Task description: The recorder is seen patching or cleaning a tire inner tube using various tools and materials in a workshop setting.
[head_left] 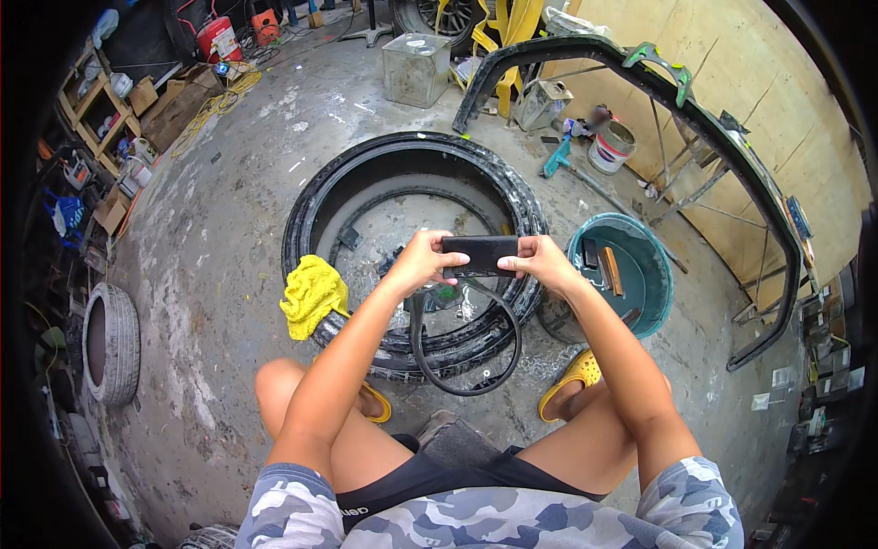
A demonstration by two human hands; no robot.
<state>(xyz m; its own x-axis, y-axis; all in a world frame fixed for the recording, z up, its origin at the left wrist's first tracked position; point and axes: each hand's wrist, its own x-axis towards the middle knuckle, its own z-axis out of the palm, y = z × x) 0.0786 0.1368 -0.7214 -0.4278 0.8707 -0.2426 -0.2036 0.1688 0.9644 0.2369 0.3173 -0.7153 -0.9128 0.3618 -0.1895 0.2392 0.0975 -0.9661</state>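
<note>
Between my left hand (429,262) and my right hand (540,263), I hold a flat, dark rectangular piece (481,253). Thumbs press its near face at both ends, with the fingers curled behind. Below it hangs a thin black band loop (469,393); I cannot tell whether the two are one piece. Both hands are above a large black ring like a tyre (306,201), lying flat on the floor. A yellow cloth (314,297) drapes over the ring's left rim. Inside the ring lie a thinner dark hoop and small things too unclear to name.
A teal bucket (666,274) with water and floating blocks stands right of the ring. Behind it are a teal-headed brush (558,157), a paint pail (611,148) and a curved black frame (777,220). A tyre (112,343) leans at left; a square tin (416,71) stands at the back.
</note>
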